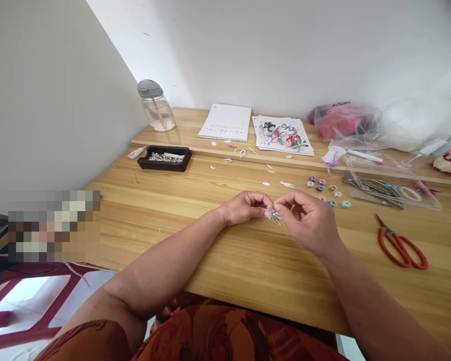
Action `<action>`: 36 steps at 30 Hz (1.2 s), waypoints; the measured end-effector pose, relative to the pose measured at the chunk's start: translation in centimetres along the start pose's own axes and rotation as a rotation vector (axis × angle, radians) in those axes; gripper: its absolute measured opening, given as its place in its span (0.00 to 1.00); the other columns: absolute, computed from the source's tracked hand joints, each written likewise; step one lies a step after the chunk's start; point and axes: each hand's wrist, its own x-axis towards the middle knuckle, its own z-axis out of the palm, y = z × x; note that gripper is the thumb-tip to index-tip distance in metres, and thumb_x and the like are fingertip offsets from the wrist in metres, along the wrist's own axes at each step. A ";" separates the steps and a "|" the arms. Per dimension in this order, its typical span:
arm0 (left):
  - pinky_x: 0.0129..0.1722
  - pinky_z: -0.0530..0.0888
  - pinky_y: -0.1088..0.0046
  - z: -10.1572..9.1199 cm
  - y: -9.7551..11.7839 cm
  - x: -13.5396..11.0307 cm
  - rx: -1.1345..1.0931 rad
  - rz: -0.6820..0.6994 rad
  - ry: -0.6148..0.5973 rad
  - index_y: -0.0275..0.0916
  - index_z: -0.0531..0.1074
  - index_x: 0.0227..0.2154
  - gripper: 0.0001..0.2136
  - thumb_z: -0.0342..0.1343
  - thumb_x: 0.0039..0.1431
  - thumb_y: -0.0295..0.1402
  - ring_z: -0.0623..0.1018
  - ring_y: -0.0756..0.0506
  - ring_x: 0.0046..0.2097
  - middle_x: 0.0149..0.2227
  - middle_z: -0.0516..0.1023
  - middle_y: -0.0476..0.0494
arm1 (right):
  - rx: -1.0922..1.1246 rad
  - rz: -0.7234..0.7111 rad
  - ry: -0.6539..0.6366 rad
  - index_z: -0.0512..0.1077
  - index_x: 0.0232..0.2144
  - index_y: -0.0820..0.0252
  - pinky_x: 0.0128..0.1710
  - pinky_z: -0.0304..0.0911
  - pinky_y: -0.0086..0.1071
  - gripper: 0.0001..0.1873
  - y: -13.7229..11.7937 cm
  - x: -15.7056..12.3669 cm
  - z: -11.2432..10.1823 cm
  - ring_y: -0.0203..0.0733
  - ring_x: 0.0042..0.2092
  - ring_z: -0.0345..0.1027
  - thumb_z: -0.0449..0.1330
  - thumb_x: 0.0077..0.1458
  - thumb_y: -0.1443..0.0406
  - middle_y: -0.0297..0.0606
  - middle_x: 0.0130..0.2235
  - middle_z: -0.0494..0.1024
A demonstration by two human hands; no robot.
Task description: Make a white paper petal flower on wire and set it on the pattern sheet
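Over the middle of the wooden table (248, 260), my left hand (244, 206) and my right hand (310, 220) meet fingertip to fingertip. Both pinch one small white paper piece (273, 214), curled and petal-like, held just above the tabletop. The fingers of both hands are closed round it. A few similar white paper bits (286, 184) lie on the table beyond the hands.
Red-handled scissors (400, 245) lie at the right. Small coloured paper coils (328, 193) sit past my right hand. A black tray (164, 158), a water bottle (155, 106), a white pad (226, 122), a flower picture sheet (283, 134) and plastic bags (379, 125) line the back.
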 end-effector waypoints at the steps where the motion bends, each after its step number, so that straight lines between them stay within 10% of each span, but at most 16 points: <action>1: 0.37 0.67 0.76 0.0 0.0 0.0 0.005 0.007 -0.001 0.32 0.75 0.26 0.18 0.72 0.39 0.40 0.72 0.52 0.31 0.27 0.75 0.47 | 0.027 0.028 0.001 0.74 0.27 0.60 0.22 0.53 0.28 0.04 0.0 0.0 0.1 0.31 0.23 0.58 0.62 0.52 0.65 0.32 0.24 0.73; 9: 0.37 0.67 0.74 -0.2 -0.2 -0.1 0.005 -0.005 -0.036 0.32 0.74 0.27 0.18 0.71 0.40 0.42 0.72 0.51 0.31 0.28 0.75 0.46 | 0.628 0.468 -0.274 0.71 0.27 0.63 0.19 0.48 0.26 0.17 1.0 1.0 -0.1 0.30 0.23 0.56 0.67 0.48 0.54 0.37 0.26 0.73; 21: 0.37 0.66 0.73 -0.4 -0.1 -0.1 0.006 -0.035 -0.105 0.32 0.73 0.28 0.19 0.71 0.41 0.43 0.71 0.52 0.30 0.27 0.74 0.46 | 0.381 0.328 -0.236 0.74 0.27 0.62 0.23 0.54 0.27 0.16 0.7 0.7 -0.7 0.32 0.25 0.60 0.66 0.50 0.54 0.36 0.26 0.74; 36: 0.34 0.66 0.76 -0.3 -0.3 0.0 -0.094 -0.019 -0.031 0.32 0.74 0.29 0.18 0.71 0.41 0.40 0.71 0.53 0.30 0.29 0.75 0.46 | 0.607 0.437 -0.248 0.74 0.32 0.62 0.19 0.52 0.25 0.16 0.3 0.7 -0.9 0.30 0.23 0.58 0.66 0.50 0.54 0.35 0.25 0.72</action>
